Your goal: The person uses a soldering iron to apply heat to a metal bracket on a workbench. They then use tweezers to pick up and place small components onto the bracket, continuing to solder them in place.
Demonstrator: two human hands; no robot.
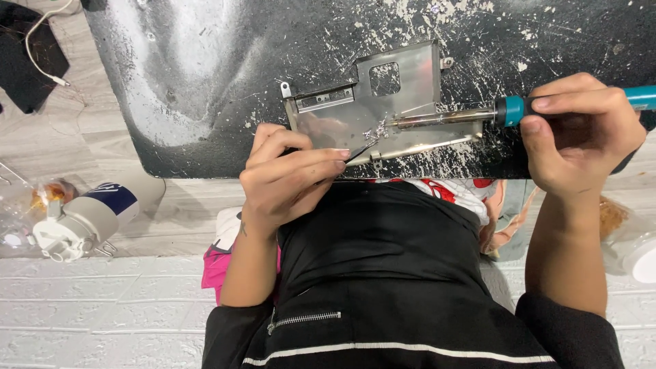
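Right hand (581, 133) grips one teal-handled soldering iron (471, 116), its tip meeting a shiny solder blob on one metal bracket plate (403, 102) lying at the near edge of the black spattered work mat (205, 82). Left hand (290, 178) pinches one thin solder wire (362, 150) fed in from the left. Risk: left fingertips sit near the hot tip, so a slip could burn them, or the loose plate may shift.

The metal plate (403, 102) was bare, shiny sheet, smooth and reflective. The soldering iron (478, 116) had a dull metal barrel and a glossy teal plastic handle. The desk (205, 82) was matt black, rough, worn to grey and flecked with pale splatter. The jacket (383, 273) was matt black cloth.
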